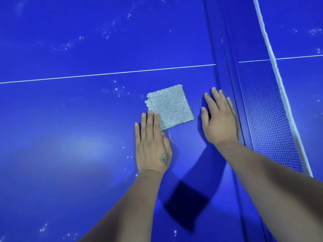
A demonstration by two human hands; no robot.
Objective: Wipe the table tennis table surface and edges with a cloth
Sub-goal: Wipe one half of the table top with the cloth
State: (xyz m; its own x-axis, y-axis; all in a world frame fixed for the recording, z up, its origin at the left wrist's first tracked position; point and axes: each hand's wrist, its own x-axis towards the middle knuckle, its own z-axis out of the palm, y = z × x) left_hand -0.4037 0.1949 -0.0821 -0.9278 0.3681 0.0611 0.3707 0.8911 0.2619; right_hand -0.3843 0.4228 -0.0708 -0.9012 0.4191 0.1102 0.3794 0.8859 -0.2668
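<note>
Both hands lay flat with fingers straight on the blue table tennis table (70, 119): left hand (152, 145) pinning the folded grey cloth (170, 107) by its near corner, likely to wipe, right hand (219, 117) bracing between cloth and net (267, 109).

A games or sports room, judging by the glossy blue table tennis table (87, 41) with thin white centre line (104, 73) and black mesh net with white top tape (267, 109) filling the view.
</note>
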